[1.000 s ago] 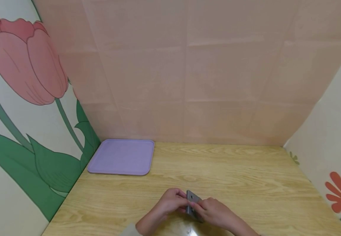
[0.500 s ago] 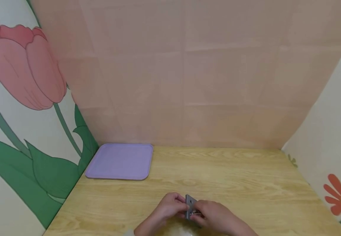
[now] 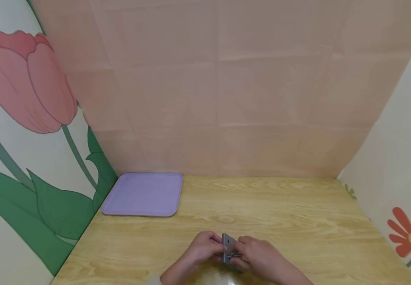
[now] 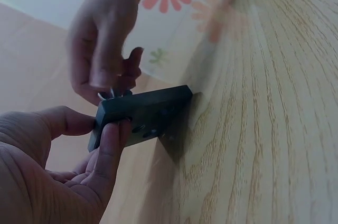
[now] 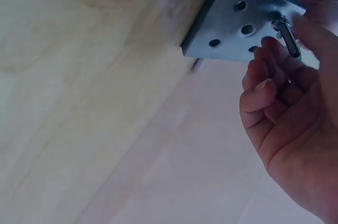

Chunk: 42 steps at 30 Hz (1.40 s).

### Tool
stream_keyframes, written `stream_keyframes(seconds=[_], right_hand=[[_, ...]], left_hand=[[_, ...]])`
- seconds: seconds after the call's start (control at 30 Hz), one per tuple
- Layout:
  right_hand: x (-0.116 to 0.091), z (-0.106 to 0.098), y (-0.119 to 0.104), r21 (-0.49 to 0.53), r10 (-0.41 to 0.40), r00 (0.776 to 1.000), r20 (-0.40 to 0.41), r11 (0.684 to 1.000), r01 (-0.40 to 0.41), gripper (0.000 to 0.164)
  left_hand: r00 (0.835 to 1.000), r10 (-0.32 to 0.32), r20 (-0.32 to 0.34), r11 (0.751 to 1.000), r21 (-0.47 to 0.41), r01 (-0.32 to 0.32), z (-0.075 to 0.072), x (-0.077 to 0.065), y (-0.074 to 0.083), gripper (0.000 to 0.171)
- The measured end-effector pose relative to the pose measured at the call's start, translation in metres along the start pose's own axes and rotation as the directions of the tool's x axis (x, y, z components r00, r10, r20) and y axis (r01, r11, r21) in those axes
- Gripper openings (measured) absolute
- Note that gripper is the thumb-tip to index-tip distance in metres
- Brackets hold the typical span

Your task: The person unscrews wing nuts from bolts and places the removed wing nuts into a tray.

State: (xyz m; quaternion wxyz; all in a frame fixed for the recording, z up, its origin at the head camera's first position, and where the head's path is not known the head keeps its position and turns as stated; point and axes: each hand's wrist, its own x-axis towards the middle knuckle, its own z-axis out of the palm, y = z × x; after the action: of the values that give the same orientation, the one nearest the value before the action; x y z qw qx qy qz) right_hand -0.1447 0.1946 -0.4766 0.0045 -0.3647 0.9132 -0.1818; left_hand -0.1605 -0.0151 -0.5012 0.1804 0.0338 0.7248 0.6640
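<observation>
My left hand point(image 3: 205, 247) pinches the edge of a grey metal plate point(image 5: 227, 36), held tilted just above the table. The plate has several round holes. Out of one hole sticks a dark threaded bolt point(image 5: 290, 43), with what looks like a small wing nut point(image 4: 112, 95) at its base. Fingers and thumb of my right hand point(image 3: 262, 255) are curled about this nut, on the side facing right. In the left wrist view, the left thumb and fingers lie on opposite sides of the plate's near end. The bolt's other end is hidden behind the plate.
A lilac tray point(image 3: 142, 194) lies at the back left of the wood-grain table point(image 3: 276, 209). A pink-beige sheet point(image 3: 212, 91) stands along the back. Flower-printed panels point(image 3: 45, 158) flank the table on both sides. A shiny spot shows at the front edge.
The right thumb was lying over the plate's face; it has drawn back, and the bolt shows between thumb and fingers. The left hand keeps its pinch. The view has shifted slightly.
</observation>
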Motion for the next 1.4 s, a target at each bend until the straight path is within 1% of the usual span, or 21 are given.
stream_keyframes(seconds=[0.07, 0.13, 0.17, 0.27, 0.33, 0.4, 0.43, 0.47, 0.53, 0.6, 0.67, 0.77, 0.9, 1.0, 1.07, 1.13, 1.23, 1.3, 1.4], right_hand=[[0.001, -0.001, 0.0, 0.079, 0.069, 0.998, 0.002, 0.995, -0.069, 0.029], [0.003, -0.001, 0.001, 0.165, 0.138, 0.99, 0.015, 0.977, -0.138, 0.039], [0.003, -0.001, 0.001, 0.192, 0.164, 0.986, 0.022, 0.967, -0.165, 0.044], [0.002, 0.0, 0.002, 0.302, 0.234, 0.967, 0.098, 0.919, -0.253, 0.053], [0.001, 0.001, 0.003, 0.356, 0.265, 0.952, 0.154, 0.883, -0.304, 0.056], [0.001, 0.003, 0.002, 0.399, 0.287, 0.935, 0.207, 0.848, -0.349, 0.059], [0.001, 0.003, 0.001, 0.405, 0.298, 0.929, 0.221, 0.838, -0.366, 0.059], [0.001, 0.004, 0.0, 0.407, 0.306, 0.924, 0.231, 0.832, -0.377, 0.059], [0.002, 0.006, -0.003, 0.399, 0.317, 0.919, 0.234, 0.831, -0.388, 0.058], [0.003, 0.007, -0.005, 0.393, 0.319, 0.92, 0.229, 0.834, -0.387, 0.056], [0.003, 0.007, -0.007, 0.384, 0.312, 0.925, 0.217, 0.844, -0.375, 0.054], [0.005, 0.008, -0.006, 0.378, 0.276, 0.939, 0.203, 0.863, -0.336, 0.048], [0.006, 0.008, -0.004, 0.382, 0.215, 0.956, 0.201, 0.881, -0.279, 0.035], [0.006, 0.009, -0.003, 0.352, 0.162, 0.969, 0.188, 0.91, -0.22, 0.029], [0.005, 0.01, -0.003, 0.295, 0.13, 0.977, 0.168, 0.939, -0.176, 0.027], [0.004, 0.01, -0.002, 0.223, 0.09, 0.987, 0.133, 0.968, -0.118, 0.026], [0.004, 0.009, -0.003, 0.109, 0.023, 0.997, 0.076, 0.994, -0.031, 0.024], [0.004, 0.007, -0.003, 0.02, -0.027, 0.999, 0.037, 0.999, 0.026, 0.023], [0.004, 0.005, -0.003, -0.121, -0.092, 0.996, -0.006, 0.989, 0.09, 0.021]], left_hand=[[1.0, -0.008, 0.0, 1.0, 0.01, 0.008, -0.001, 0.001, 0.001, 0.02], [1.0, -0.015, 0.001, 1.0, 0.014, 0.015, -0.002, 0.002, 0.001, 0.02], [1.0, -0.015, 0.0, 1.0, 0.015, 0.015, -0.002, 0.002, 0.001, 0.02], [1.0, -0.017, 0.0, 1.0, 0.013, 0.017, -0.002, 0.001, 0.001, 0.02], [1.0, -0.015, 0.003, 1.0, 0.01, 0.015, -0.002, 0.001, 0.001, 0.02], [1.0, -0.017, 0.002, 1.0, 0.007, 0.017, -0.001, 0.0, 0.0, 0.02], [1.0, -0.02, 0.002, 1.0, 0.004, 0.02, -0.001, 0.0, 0.0, 0.02], [1.0, -0.023, 0.001, 1.0, 0.002, 0.023, 0.0, 0.0, 0.0, 0.02], [1.0, -0.027, 0.0, 1.0, -0.001, 0.027, 0.001, -0.001, 0.0, 0.021], [0.999, -0.032, -0.001, 0.999, -0.004, 0.032, 0.001, -0.001, 0.0, 0.023], [1.0, -0.031, -0.001, 1.0, -0.004, 0.031, 0.002, -0.001, 0.001, 0.024], [1.0, -0.019, 0.002, 1.0, -0.007, 0.019, 0.001, -0.002, 0.001, 0.023], [1.0, -0.018, 0.003, 1.0, 0.001, 0.018, -0.002, -0.003, 0.001, 0.02], [1.0, -0.028, 0.005, 1.0, 0.011, 0.028, -0.004, -0.003, 0.0, 0.02], [1.0, -0.028, 0.007, 1.0, 0.013, 0.028, -0.004, -0.003, -0.001, 0.02], [1.0, -0.025, 0.009, 1.0, 0.01, 0.025, -0.004, -0.003, -0.001, 0.02], [1.0, -0.018, 0.009, 1.0, 0.011, 0.018, -0.003, -0.002, -0.001, 0.02], [1.0, -0.013, 0.006, 1.0, 0.015, 0.013, -0.002, -0.002, 0.001, 0.02], [1.0, -0.009, 0.003, 1.0, 0.019, 0.009, -0.002, -0.001, 0.002, 0.021]])
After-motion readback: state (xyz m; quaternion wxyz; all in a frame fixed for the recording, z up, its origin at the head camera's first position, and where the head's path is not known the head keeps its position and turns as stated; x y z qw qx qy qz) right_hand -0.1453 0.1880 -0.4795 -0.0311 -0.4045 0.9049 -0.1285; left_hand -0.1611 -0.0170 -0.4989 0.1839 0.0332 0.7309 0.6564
